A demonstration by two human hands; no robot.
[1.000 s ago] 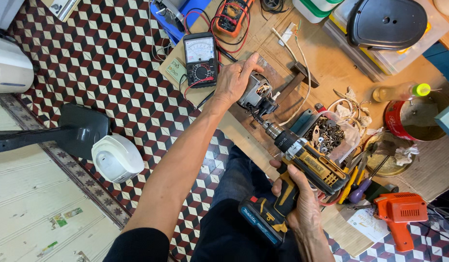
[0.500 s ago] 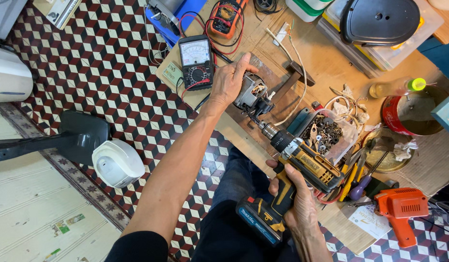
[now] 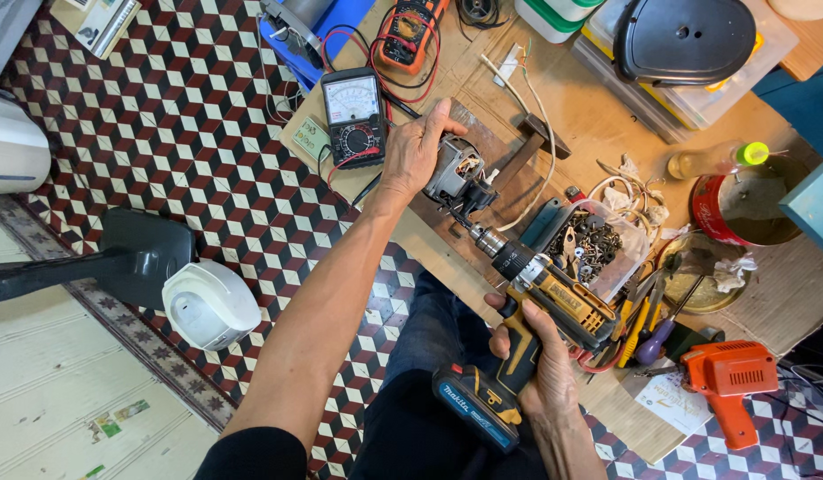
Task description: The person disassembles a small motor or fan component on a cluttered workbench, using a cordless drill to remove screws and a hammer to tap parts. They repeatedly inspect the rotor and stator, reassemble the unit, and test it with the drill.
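Small grey metal electric motor [image 3: 453, 171] with exposed copper windings is lying on a dark wooden block [image 3: 496, 191] near the front edge of the brown workbench [image 3: 607, 124]; the left hand [image 3: 414, 151] is closing over the motor's upper end, fingers curling around its casing and pressing it down onto the block; the right hand [image 3: 540, 369] is gripping the handle of a yellow-and-black cordless drill [image 3: 540, 307] with a blue-and-black battery pack at its base, fingers wrapping fully around the grip; the drill's chuck is pointing up and to the left, its bit meeting the lower end of the motor, though the exact contact point is too small to tell; a black analogue multimeter [image 3: 354, 117] with a white dial face is lying just beside the left hand, red leads trailing from it; an orange digital multimeter [image 3: 409, 27] is resting farther back; a clear plastic bag of dark screws [image 3: 591, 244] is sitting just beside the drill body; an orange heat gun [image 3: 730, 382] is lying to the right, well apart from both hands; a white rounded plastic housing [image 3: 208, 304] is standing on the patterned tile floor [image 3: 162, 116].
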